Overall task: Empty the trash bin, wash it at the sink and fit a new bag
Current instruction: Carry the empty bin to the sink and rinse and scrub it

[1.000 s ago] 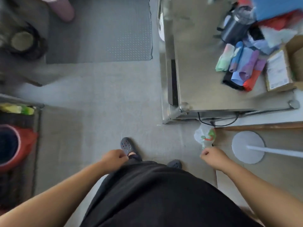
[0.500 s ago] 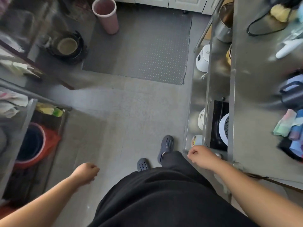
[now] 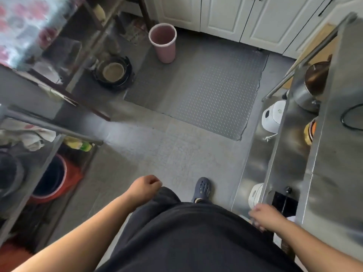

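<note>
An upright pink trash bin [image 3: 163,43] stands on the floor far ahead, by the white cabinets [image 3: 220,14]. No bag shows inside it. My left hand [image 3: 145,190] hangs in front of my body as a loose fist with nothing in it. My right hand [image 3: 265,216] is blurred beside the steel shelf unit [image 3: 290,154], fingers curled. Pale bits show under that wrist, and I cannot tell whether the hand holds anything. Both hands are far from the bin.
A grey studded mat [image 3: 206,95] lies between me and the bin. On the left are a rack with a red bucket [image 3: 57,179] and a black pot [image 3: 115,72] on the floor. Rice cookers [image 3: 273,116] and pots fill the right-hand shelves.
I have walked forward, so the bin and cabinets are nearer. The left hand swung forward and the right hand swung back. The small bag seen in my right hand a second ago is out of sight.
</note>
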`<state>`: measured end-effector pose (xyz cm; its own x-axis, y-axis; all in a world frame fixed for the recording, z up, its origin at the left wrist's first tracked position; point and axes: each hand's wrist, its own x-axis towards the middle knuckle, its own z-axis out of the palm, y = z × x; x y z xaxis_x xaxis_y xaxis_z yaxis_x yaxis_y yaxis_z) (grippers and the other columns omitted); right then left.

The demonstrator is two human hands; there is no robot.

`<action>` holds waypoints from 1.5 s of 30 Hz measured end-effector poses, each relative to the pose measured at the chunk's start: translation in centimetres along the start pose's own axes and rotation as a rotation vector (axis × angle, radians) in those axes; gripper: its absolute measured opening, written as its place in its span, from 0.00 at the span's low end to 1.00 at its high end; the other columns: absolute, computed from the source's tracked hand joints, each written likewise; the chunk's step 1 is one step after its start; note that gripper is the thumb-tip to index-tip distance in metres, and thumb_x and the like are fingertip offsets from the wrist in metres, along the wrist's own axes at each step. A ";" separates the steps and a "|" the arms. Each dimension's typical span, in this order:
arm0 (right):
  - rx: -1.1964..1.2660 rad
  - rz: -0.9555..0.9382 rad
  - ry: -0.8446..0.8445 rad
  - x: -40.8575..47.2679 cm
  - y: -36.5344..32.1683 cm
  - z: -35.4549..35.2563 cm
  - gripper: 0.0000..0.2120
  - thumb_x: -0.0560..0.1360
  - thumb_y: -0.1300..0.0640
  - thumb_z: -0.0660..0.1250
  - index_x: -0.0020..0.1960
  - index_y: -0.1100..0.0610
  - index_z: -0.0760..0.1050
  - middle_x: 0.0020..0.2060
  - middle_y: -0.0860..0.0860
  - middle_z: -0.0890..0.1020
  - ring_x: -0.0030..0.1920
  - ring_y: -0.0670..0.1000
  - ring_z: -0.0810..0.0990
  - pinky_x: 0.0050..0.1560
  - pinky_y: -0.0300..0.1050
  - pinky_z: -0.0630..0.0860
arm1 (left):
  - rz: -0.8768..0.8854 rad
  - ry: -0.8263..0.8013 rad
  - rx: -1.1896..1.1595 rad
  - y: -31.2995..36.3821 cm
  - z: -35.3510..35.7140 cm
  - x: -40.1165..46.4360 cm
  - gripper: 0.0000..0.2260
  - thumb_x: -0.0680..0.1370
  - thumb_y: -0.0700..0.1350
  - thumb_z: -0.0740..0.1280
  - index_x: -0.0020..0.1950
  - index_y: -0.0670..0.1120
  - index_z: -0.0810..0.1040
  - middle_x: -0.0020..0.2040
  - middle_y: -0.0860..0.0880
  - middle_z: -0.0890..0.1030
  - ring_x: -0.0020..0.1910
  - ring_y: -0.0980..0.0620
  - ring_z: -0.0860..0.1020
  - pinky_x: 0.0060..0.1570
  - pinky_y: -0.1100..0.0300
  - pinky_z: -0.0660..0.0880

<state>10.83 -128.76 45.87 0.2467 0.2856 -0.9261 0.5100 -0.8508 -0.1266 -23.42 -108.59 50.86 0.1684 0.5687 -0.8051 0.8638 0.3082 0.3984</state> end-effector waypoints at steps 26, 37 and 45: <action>0.044 -0.037 0.199 15.2 -35.4 -27.4 0.10 0.74 0.59 0.65 0.38 0.65 0.78 0.29 0.53 0.78 0.31 0.52 0.75 0.36 0.45 0.72 | -0.214 0.158 -0.095 13.2 -34.7 29.4 0.07 0.80 0.42 0.65 0.45 0.41 0.80 0.41 0.43 0.81 0.34 0.48 0.78 0.33 0.61 0.74; -0.173 -0.082 0.025 24.3 -46.0 -46.8 0.12 0.74 0.58 0.62 0.32 0.53 0.66 0.29 0.52 0.69 0.29 0.50 0.69 0.34 0.43 0.62 | -0.204 0.055 -0.156 31.9 -37.7 40.0 0.08 0.79 0.44 0.65 0.45 0.43 0.81 0.43 0.46 0.82 0.41 0.48 0.80 0.40 0.57 0.77; -0.175 -0.160 0.089 32.0 -61.8 -59.1 0.09 0.75 0.59 0.63 0.37 0.60 0.73 0.31 0.55 0.72 0.35 0.51 0.71 0.39 0.43 0.66 | -0.322 0.050 -0.147 35.1 -41.5 44.0 0.08 0.80 0.47 0.64 0.47 0.46 0.82 0.46 0.48 0.83 0.46 0.49 0.80 0.47 0.57 0.76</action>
<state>35.94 -41.00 45.12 0.2190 0.4543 -0.8635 0.6812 -0.7048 -0.1981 -5.41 -41.14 47.61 -0.1280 0.4594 -0.8789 0.7905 0.5825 0.1894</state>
